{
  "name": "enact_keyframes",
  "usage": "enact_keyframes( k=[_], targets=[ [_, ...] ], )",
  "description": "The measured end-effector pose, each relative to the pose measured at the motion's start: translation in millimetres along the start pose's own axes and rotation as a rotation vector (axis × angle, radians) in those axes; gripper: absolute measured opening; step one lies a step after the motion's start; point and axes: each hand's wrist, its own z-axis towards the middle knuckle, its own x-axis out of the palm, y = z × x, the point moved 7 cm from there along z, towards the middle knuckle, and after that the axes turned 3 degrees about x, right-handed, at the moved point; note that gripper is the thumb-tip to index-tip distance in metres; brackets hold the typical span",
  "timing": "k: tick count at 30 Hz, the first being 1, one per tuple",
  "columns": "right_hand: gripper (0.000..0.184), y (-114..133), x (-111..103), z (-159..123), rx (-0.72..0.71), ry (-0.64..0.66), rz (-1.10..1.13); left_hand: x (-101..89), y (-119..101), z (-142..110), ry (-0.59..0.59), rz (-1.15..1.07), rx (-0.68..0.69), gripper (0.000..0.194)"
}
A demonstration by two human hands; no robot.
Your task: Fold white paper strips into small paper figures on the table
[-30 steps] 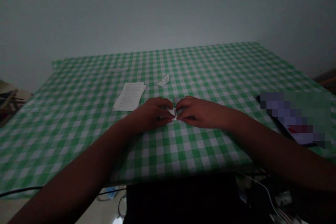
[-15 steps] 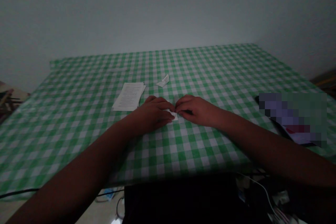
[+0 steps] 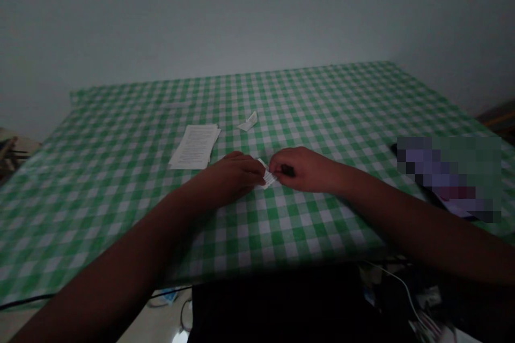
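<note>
Two bare hands worked close together near the middle of the table, the left hand [image 3: 229, 177] and the right hand [image 3: 301, 170] almost meeting at the fingertips. Between them lay one folded white paper strip [image 3: 267, 175], just above the green gingham tablecloth [image 3: 322, 107] or resting on it, I could not tell which. It had come into clearer view than a moment earlier, tilted, with more of its printed face showing, as the hands opened a small gap. Both hands touched its ends, but whether either clamped it was hidden. A small dark object [image 3: 287, 170] showed at the right hand's fingers. Farther off lay one stack of printed sheets [image 3: 195, 146] to the far left and one folded paper scrap [image 3: 248, 121] to the far centre. On the right sat one dark device [image 3: 442, 209], mostly blurred out. Below the table edge ran one black cable [image 3: 24, 304] and one white cable [image 3: 396, 281].
</note>
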Motion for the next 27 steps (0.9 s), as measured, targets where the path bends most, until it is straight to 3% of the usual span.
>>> enact_keyframes(
  k=[6, 14, 27],
  targets=[
    [0.012, 1.5, -6.2, 1.7, -0.062, -0.046, -0.024, -3.1, -3.5, 2.2, -0.026, -0.047, 0.033, 0.020],
    [0.020, 6.3, -10.5, 0.7, -0.152, -0.036, -0.057, -12.3, -6.4, 2.6, 0.000, -0.158, -0.040, 0.023],
    [0.021, 8.2, -1.5, 0.1, -0.119, -0.033, -0.091, -11.1, -0.7, -0.7, 0.010, -0.311, -0.097, 0.026]
  ],
)
